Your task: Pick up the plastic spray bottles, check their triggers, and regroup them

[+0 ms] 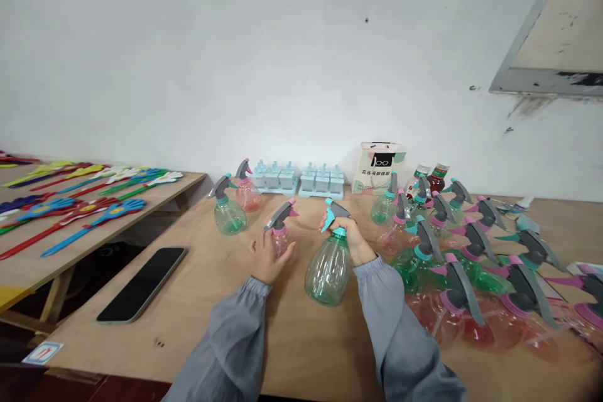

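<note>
My left hand (271, 255) is wrapped round the body of a pink spray bottle (281, 233) with a grey and pink head. My right hand (347, 232) grips the neck and head of a clear green spray bottle (328, 269), whose turquoise trigger points left. The green bottle tilts a little; whether its base touches the table I cannot tell. Behind my left hand stand another green spray bottle (230, 216) and a pink one (248, 193). Several more pink and green spray bottles (459, 308) crowd together to the right of my right arm.
A black phone (142, 284) lies on the wooden table (301, 352) at the left. Light blue ice-pop moulds (321, 182) and a printed bag (377, 169) stand along the wall. Colourful hand-shaped sticks (94, 223) cover the neighbouring table, across a gap.
</note>
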Tool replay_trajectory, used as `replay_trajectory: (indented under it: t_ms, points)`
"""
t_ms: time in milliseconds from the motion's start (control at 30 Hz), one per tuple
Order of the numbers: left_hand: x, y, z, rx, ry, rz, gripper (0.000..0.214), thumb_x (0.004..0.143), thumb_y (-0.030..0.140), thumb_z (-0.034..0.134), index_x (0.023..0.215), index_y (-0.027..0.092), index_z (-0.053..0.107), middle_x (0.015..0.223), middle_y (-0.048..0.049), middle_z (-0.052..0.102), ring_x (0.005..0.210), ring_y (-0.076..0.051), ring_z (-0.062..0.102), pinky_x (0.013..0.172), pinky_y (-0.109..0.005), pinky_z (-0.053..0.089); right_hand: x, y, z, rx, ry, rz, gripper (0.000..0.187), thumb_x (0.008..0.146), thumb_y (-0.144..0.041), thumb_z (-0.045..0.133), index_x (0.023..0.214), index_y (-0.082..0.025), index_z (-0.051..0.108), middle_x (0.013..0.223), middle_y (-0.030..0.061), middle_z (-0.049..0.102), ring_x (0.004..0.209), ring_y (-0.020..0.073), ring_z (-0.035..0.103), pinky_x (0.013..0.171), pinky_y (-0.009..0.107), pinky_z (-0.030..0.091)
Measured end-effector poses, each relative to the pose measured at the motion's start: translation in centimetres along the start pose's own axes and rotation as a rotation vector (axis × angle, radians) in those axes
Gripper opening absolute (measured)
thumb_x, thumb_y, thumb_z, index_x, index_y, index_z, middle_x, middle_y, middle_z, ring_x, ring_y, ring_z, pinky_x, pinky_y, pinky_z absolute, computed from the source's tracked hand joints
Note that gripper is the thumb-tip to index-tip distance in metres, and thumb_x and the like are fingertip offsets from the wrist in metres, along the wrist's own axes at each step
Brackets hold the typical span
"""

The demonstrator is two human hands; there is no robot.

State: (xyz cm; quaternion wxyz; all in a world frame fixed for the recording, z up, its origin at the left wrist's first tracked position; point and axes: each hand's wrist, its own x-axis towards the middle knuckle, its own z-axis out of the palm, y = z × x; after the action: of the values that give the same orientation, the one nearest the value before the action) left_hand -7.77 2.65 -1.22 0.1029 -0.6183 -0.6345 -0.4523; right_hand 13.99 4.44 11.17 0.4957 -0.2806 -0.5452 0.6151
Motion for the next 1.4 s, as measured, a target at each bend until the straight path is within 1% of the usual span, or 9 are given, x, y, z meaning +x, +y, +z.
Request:
replay_trajectory:
  t_ms: [133, 200, 367, 567, 800, 933, 1067, 1233, 1400]
  points:
    - [0.0, 0.1, -0.2, -0.002, -0.010, 0.000, 0.059, 0.083, 0.062, 0.056, 0.120, 0.016, 0.055, 0.117, -0.0197, 0.067, 0.111, -0.035, 0.063, 0.095, -0.050, 0.043, -0.4, -0.1, 0.0, 0.014, -0.067, 0.025, 0.025, 0.051, -0.027, 0.055, 0.071, -0.021, 0.069, 0.085, 0.0068, 0.076, 0.090, 0.0260, 0.070, 0.077, 0.034, 0.052]
    - [0.0, 0.1, -0.2, -0.002, -0.010, 0.001, 0.059, 0.083, 0.062, 0.056, 0.120, 0.016, 0.055, 0.116, -0.0188, 0.067, 0.110, -0.034, 0.063, 0.096, -0.050, 0.043, -0.4, -0.1, 0.0, 0.005, -0.060, 0.011, 0.023, 0.050, -0.027, 0.055, 0.068, -0.021, 0.068, 0.082, 0.0067, 0.076, 0.088, 0.0262, 0.070, 0.077, 0.035, 0.053]
    - [0.1, 0.0, -0.1, 0.003, -0.009, -0.003, 0.059, 0.082, 0.060, 0.058, 0.121, 0.016, 0.055, 0.116, -0.0192, 0.067, 0.109, -0.034, 0.063, 0.096, -0.049, 0.043, -0.2, -0.3, 0.4, 0.008, 0.012, -0.014, 0.015, 0.047, -0.029, 0.051, 0.055, -0.022, 0.062, 0.072, 0.0067, 0.074, 0.076, 0.0246, 0.068, 0.067, 0.033, 0.050]
    - [0.0, 0.0, -0.2, 0.006, -0.037, -0.015, 0.059, 0.083, 0.060, 0.058, 0.121, 0.016, 0.054, 0.117, -0.0196, 0.066, 0.109, -0.035, 0.063, 0.096, -0.051, 0.042, -1.1, -0.9, 1.1, -0.072, -0.039, -0.028, 0.030, 0.052, -0.029, 0.054, 0.073, -0.022, 0.073, 0.083, 0.0054, 0.077, 0.087, 0.0264, 0.069, 0.075, 0.034, 0.052]
    - [0.0, 0.0, -0.1, 0.011, -0.015, -0.007, 0.057, 0.083, 0.060, 0.058, 0.121, 0.017, 0.054, 0.115, -0.0176, 0.067, 0.108, -0.034, 0.064, 0.096, -0.050, 0.043, -0.4, 0.0, 0.3, -0.048, 0.028, -0.069, 0.016, 0.050, -0.029, 0.052, 0.059, -0.022, 0.063, 0.069, 0.0064, 0.072, 0.086, 0.0285, 0.069, 0.077, 0.038, 0.053]
    - [0.0, 0.0, -0.1, 0.021, -0.011, -0.010, 0.058, 0.083, 0.061, 0.057, 0.120, 0.017, 0.055, 0.115, -0.0181, 0.067, 0.108, -0.034, 0.063, 0.097, -0.050, 0.043, -0.6, -0.2, 0.4, -0.005, 0.004, -0.065, 0.019, 0.051, -0.028, 0.054, 0.064, -0.022, 0.067, 0.075, 0.0057, 0.074, 0.091, 0.0285, 0.070, 0.083, 0.039, 0.053]
    - [-0.1, 0.0, -0.1, 0.011, -0.005, -0.007, 0.059, 0.084, 0.061, 0.057, 0.122, 0.017, 0.054, 0.118, -0.0189, 0.067, 0.111, -0.034, 0.062, 0.099, -0.051, 0.042, -0.9, -0.5, 0.7, -0.060, -0.047, -0.037, 0.021, 0.053, -0.029, 0.056, 0.069, -0.022, 0.069, 0.077, 0.0046, 0.074, 0.091, 0.0276, 0.070, 0.086, 0.039, 0.052]
    - [-0.1, -0.1, 0.0, 0.009, -0.023, -0.016, 0.060, 0.083, 0.059, 0.059, 0.123, 0.014, 0.053, 0.120, -0.0198, 0.066, 0.112, -0.036, 0.063, 0.099, -0.052, 0.041, -0.6, -0.3, 0.1, -0.120, 0.078, -0.073, 0.014, 0.055, -0.030, 0.056, 0.060, -0.021, 0.066, 0.076, 0.0061, 0.074, 0.088, 0.0275, 0.068, 0.083, 0.039, 0.051]
    - [-0.1, -0.3, 0.1, 0.003, -0.027, -0.010, 0.060, 0.084, 0.059, 0.058, 0.125, 0.015, 0.052, 0.121, -0.0203, 0.065, 0.115, -0.035, 0.062, 0.098, -0.050, 0.042, -0.4, 0.4, -0.7, -0.290, 0.307, -0.243, 0.018, 0.070, -0.034, 0.058, 0.076, -0.023, 0.071, 0.089, 0.0046, 0.075, 0.094, 0.0244, 0.067, 0.091, 0.039, 0.050]
